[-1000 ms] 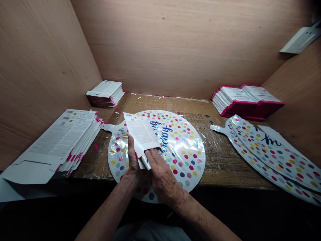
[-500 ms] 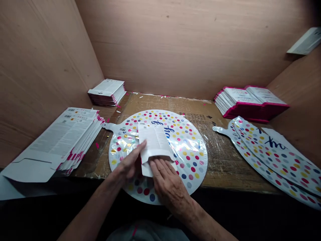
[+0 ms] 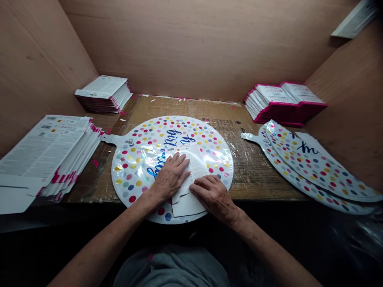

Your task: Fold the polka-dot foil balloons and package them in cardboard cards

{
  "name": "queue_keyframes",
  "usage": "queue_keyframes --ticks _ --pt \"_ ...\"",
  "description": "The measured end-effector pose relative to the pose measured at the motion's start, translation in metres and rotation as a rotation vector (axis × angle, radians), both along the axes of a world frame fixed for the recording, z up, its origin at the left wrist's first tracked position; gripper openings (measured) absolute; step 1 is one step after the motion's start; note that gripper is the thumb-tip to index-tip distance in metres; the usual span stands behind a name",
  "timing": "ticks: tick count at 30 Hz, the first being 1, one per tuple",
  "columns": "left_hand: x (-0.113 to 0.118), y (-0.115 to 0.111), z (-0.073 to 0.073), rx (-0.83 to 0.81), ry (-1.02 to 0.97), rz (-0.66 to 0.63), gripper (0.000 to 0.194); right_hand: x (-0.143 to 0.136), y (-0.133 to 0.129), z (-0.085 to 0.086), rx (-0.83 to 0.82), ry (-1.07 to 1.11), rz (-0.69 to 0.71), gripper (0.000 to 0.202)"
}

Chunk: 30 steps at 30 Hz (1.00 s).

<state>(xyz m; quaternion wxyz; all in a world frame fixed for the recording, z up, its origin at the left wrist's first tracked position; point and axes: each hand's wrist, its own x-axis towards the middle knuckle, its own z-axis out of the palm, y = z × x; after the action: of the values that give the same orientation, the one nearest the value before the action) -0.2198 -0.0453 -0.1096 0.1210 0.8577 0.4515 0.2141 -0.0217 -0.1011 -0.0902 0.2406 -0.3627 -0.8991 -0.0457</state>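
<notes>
A white printed paper envelope (image 3: 197, 161) lies on a round, flat foil balloon (image 3: 140, 159) with coloured dots and blue lettering. My left hand (image 3: 172, 173) rests flat over the envelope's left half, fingers stretched out. At its lower right, my right hand (image 3: 213, 195) has bent fingers, held together, with the tips on the envelope near its mouth. The thumb of that hand is mostly hidden. Below the hands, the envelope's plain white flap (image 3: 188, 206) extends towards me, near the balloon's front edge. The balloon's neck (image 3: 109, 138) points left.
Brown cardboard (image 3: 185, 104) covers the worktop between wooden walls. Stacked envelopes stand at left front (image 3: 50, 151) and left back (image 3: 103, 87). Pink-edged packets (image 3: 287, 105) stand at right back. More dotted balloons (image 3: 317, 171) lie at right, overhanging the front edge.
My right fingers have come out of the envelope's mouth and now lie on its right side. My left hand has moved from its left edge onto its face. The view has shifted.
</notes>
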Motion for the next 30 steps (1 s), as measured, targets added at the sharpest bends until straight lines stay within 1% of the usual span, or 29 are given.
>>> queue_keyframes --ticks 3,6,10,12,13,15,18,19,21,23,24,26,28,30 --pt "0.002 0.0 0.002 -0.001 0.02 -0.023 0.041 0.005 0.001 -0.004 -0.008 -0.086 0.067 0.016" --pt "0.003 0.001 0.004 -0.007 0.043 -0.029 0.042 0.001 0.002 -0.005 -0.001 -0.131 0.099 0.019" --pt "0.004 0.006 0.004 -0.023 0.068 -0.073 0.043 -0.016 0.01 -0.003 0.027 -0.206 0.045 0.024" --pt "0.003 0.01 0.004 -0.023 0.072 -0.113 0.043 -0.02 0.012 0.002 0.007 -0.283 0.027 0.027" --pt "0.003 0.011 0.004 -0.023 0.075 -0.129 0.043 -0.017 0.011 0.005 -0.021 -0.32 0.034 0.027" --pt "0.004 0.014 0.005 -0.018 0.086 -0.15 0.043 -0.002 0.001 0.013 -0.108 -0.347 0.065 0.028" --pt "0.008 0.016 0.007 -0.012 0.088 -0.19 0.044 0.036 -0.027 0.018 -0.217 -0.239 0.137 0.036" --pt "0.01 0.017 0.008 -0.012 0.08 -0.212 0.044 0.048 -0.037 0.017 -0.214 -0.168 0.128 0.04" --pt "0.017 0.02 0.009 -0.012 0.055 -0.259 0.043 0.065 -0.052 0.012 -0.145 -0.017 0.066 0.044" --pt "0.023 0.021 0.01 -0.011 0.024 -0.292 0.04 0.068 -0.057 0.005 -0.04 0.063 0.007 0.04" --pt "0.025 0.019 0.01 -0.008 -0.001 -0.287 0.039 0.066 -0.057 0.002 0.008 0.065 0.007 0.04" --pt "0.024 0.011 0.012 0.011 -0.083 -0.231 0.036 0.06 -0.053 -0.003 0.071 0.021 0.044 0.036" --pt "0.018 -0.006 0.015 0.03 -0.186 -0.168 0.031 0.055 -0.048 -0.007 0.094 -0.017 0.075 0.027" --pt "0.006 -0.028 0.019 0.014 -0.242 -0.18 0.026 0.054 -0.046 -0.01 0.097 -0.033 0.086 0.023"
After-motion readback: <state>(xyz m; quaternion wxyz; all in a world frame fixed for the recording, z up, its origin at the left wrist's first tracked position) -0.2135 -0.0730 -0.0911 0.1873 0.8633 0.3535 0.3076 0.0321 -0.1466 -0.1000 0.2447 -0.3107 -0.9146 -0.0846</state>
